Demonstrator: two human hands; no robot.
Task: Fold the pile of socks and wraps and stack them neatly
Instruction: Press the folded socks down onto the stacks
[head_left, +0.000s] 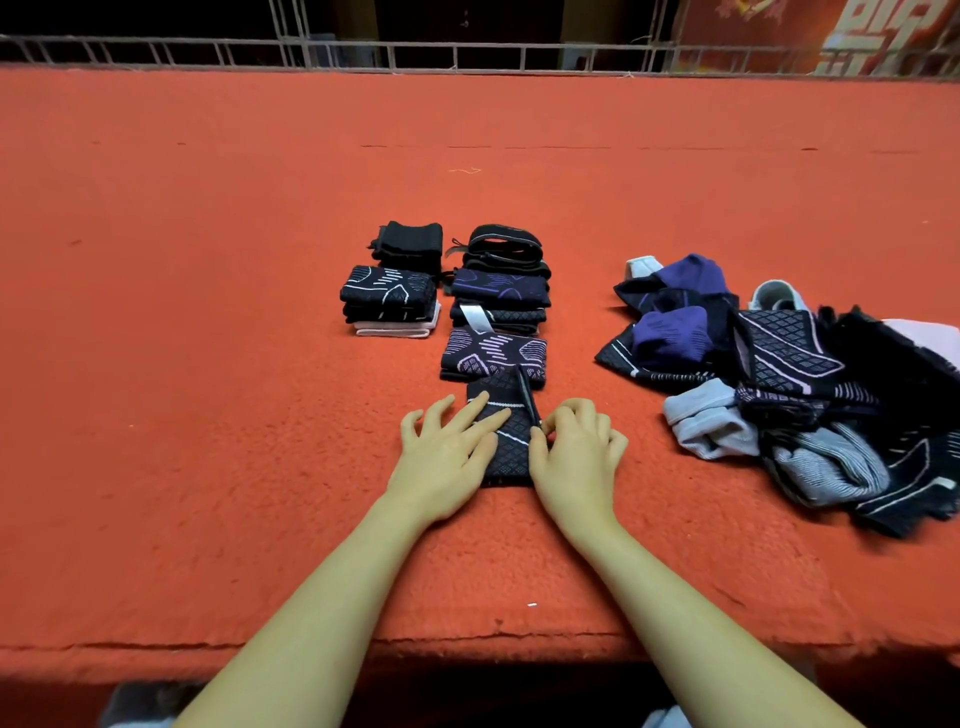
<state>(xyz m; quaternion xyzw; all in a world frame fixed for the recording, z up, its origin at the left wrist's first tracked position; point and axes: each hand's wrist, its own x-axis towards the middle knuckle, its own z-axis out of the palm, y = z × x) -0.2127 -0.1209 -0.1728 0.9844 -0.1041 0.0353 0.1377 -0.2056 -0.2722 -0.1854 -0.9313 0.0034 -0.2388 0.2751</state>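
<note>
Red felt table (208, 364) bears a dark wrap (506, 441), left hand (447, 457) flat on it, right hand (576, 452) pinching its edge.

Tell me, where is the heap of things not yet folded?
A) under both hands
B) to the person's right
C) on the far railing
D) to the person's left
B: the unfolded pile lies jumbled on the red table to the right of the right hand, while the folded stacks sit ahead of the left hand.

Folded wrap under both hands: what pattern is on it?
The dark folded wrap carries a fine diamond-grid weave crossed by thin white lines; head view.
</note>
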